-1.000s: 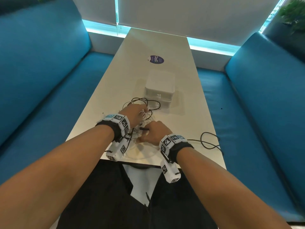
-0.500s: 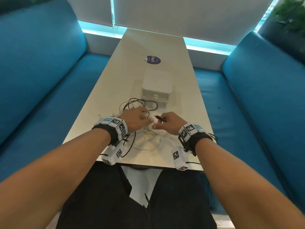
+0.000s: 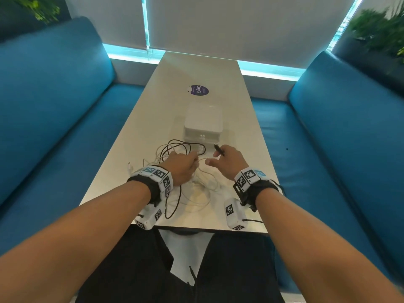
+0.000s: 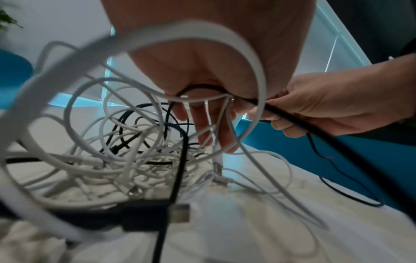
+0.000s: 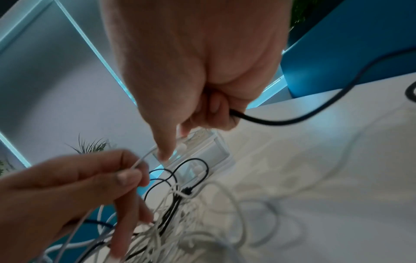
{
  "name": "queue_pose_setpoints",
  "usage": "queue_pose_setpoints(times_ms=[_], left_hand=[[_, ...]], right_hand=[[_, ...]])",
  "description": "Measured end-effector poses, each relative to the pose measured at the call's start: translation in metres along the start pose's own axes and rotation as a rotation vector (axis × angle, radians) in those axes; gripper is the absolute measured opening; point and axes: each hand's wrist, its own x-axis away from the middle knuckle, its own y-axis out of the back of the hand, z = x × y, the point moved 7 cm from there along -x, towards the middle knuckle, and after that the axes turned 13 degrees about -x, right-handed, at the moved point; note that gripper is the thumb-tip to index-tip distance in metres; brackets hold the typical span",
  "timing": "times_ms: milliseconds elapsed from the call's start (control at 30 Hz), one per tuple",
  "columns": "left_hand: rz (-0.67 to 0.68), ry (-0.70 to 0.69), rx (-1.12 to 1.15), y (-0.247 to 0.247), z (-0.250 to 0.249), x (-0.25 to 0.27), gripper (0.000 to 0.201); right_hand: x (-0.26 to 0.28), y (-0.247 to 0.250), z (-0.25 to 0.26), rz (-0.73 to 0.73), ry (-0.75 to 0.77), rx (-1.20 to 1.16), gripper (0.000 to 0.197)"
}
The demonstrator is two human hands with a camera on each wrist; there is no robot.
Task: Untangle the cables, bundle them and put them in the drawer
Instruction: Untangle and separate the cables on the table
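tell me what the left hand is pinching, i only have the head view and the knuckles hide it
observer: right wrist view: the left hand pinches a thin white cable between thumb and fingertip.
operator: where does the black cable leave the right hand
observer: the black cable exits the right hand's curled fingers and runs sideways, away from the tangle.
operator: any loose plugs
observer: left wrist view: a black usb plug, metal tip, close to the camera, blurred.

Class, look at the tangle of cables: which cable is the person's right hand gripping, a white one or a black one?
A black cable: the right hand grips it, its plug end sticking up past the fingers. The left hand pinches a white cable.
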Motion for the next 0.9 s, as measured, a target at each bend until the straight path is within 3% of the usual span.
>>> queue_pose_setpoints(times_ms=[133,233,333,500,567,700,833,900], left_hand=[[-0.039,0.061,0.188,0.009,-0.003,-0.001,0.013],[-0.084,0.142,0.289,0.013,0.002,-0.001,0.016],[-0.097,0.162,0.291,0.01,0.0,0.001,0.016],[-0.078,0.131,0.247,-0.003,-0.008,0.002,0.014],[-0.048,0.07,0.187,-0.007,-0.016,0.004,0.014],[-0.091,-0.025,0.109,-0.003,-0.024,0.004,0.011],[-0.112,0.011,0.084,0.002,-0.024,0.003,0.014],[-0.099,0.041,0.09,0.002,-0.021,0.003,0.014]], right_hand=[[0.0,-0.001,-0.005,-0.12,-0.104,-0.114,0.047],[-0.004,-0.018,-0.014,-0.044,-0.213,-0.111,0.04],[-0.005,-0.034,-0.017,0.016,-0.257,-0.204,0.035],[-0.002,-0.042,-0.026,-0.037,-0.365,-0.425,0.02],[-0.003,-0.043,-0.024,-0.055,-0.371,-0.597,0.006],[0.001,-0.05,-0.013,0.019,-0.395,-0.757,0.014],[0.009,-0.053,-0.009,0.073,-0.38,-0.876,0.021],[0.01,-0.052,-0.009,0.084,-0.303,-0.805,0.021]])
